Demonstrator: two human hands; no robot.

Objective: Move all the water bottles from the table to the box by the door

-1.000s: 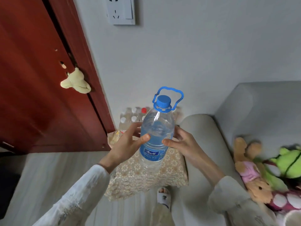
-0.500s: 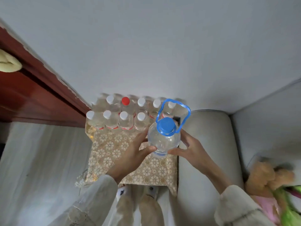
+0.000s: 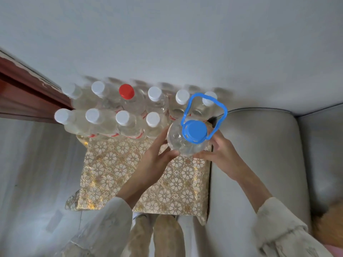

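I look straight down on a large clear water bottle (image 3: 181,143) with a blue cap and blue carry loop. My left hand (image 3: 155,160) grips its left side and my right hand (image 3: 219,153) its right side. It hangs over the back right of a box covered in gold floral cloth (image 3: 115,175). Several small bottles with white caps (image 3: 122,117) stand in two rows at the box's far edge, against the wall. One red-capped bottle (image 3: 126,91) stands in the back row. Whether the big bottle's base touches the cloth is hidden.
A red-brown door (image 3: 22,89) is at the left. A grey sofa arm (image 3: 250,154) presses against the box's right side. A white wall rises behind the bottles. My feet (image 3: 154,236) stand at the box's near edge. A plush toy (image 3: 328,225) lies at the right edge.
My view has tipped from the wall down onto the box. Both hands have carried the big bottle forward and lower, to the right end of the small bottle rows.
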